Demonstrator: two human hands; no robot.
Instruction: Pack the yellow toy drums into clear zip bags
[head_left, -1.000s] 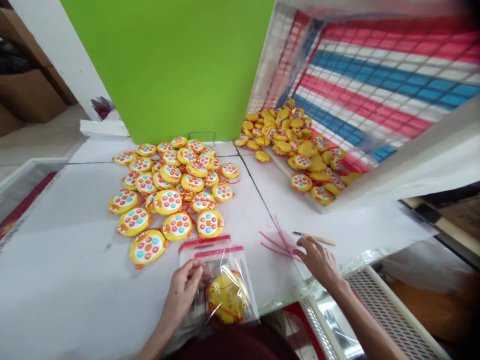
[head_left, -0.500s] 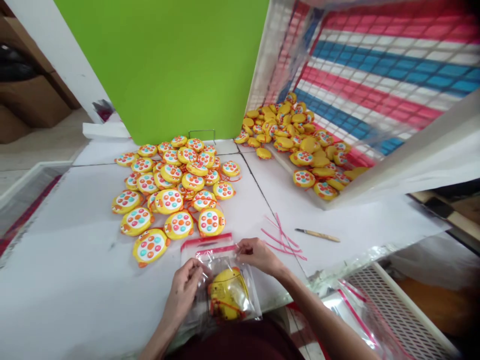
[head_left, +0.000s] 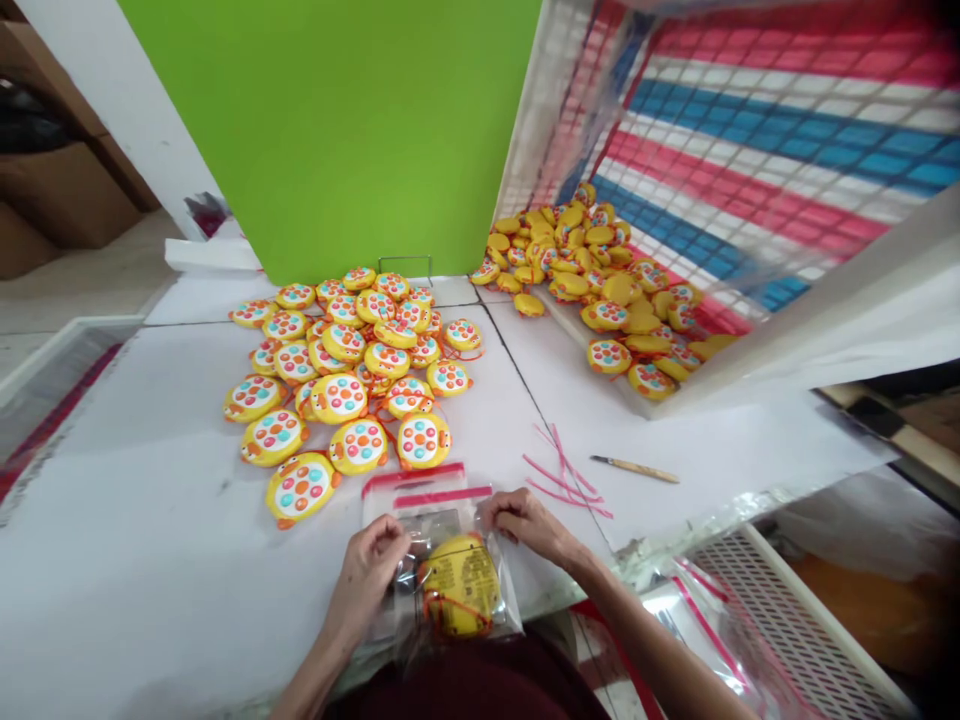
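A clear plastic bag (head_left: 510, 590) with a pink strip along its top lies at the table's front edge. Inside it is a yellow duck-like toy (head_left: 463, 580), its plain back with dark print facing up and an orange cord across it. My left hand (head_left: 373, 562) pinches the bag's left side, fingers closed. On the opposite side, my right hand (head_left: 525, 522) pinches the upper right corner. Another pink-edged bag (head_left: 382, 485) lies flat beneath. Just beyond is a pile of yellow toys (head_left: 337, 398) showing white faces with coloured dots.
Pink strips (head_left: 562, 480) and a wooden-handled craft knife (head_left: 636, 469) lie to the right. A mesh-sided bin (head_left: 750, 190) spills more yellow toys at the back right. A green board (head_left: 330, 140) stands behind. White baskets flank the table, the right basket (head_left: 810, 610) holding bags.
My right hand has moved slightly right and down along the bag's top. The bag's top strip now lies straighter and its plastic looks flatter over the toy.
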